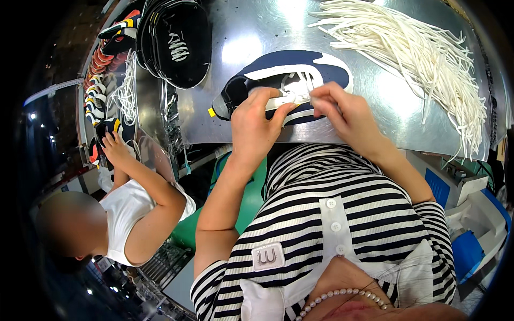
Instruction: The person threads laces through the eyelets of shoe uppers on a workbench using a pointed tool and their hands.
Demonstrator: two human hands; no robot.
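Note:
A navy and white shoe upper (267, 65) lies sideways on the metal table in front of me, its dark heel end to the left with a small yellow tab. White shoelace (303, 84) crosses its opening. My left hand (256, 120) is closed on the near edge of the upper, thumb and forefinger at the lace opening. Just right of it, my right hand (345, 113) has its fingertips pinched together at the lace; the bit between them is mostly hidden.
A thick bundle of loose white laces (407, 59) covers the table's right side. Black bins (176, 43) stand at the far left. Beyond the table's left edge, a co-worker's hand (115, 150) touches another shoe upper, near a row of stacked uppers (96, 99).

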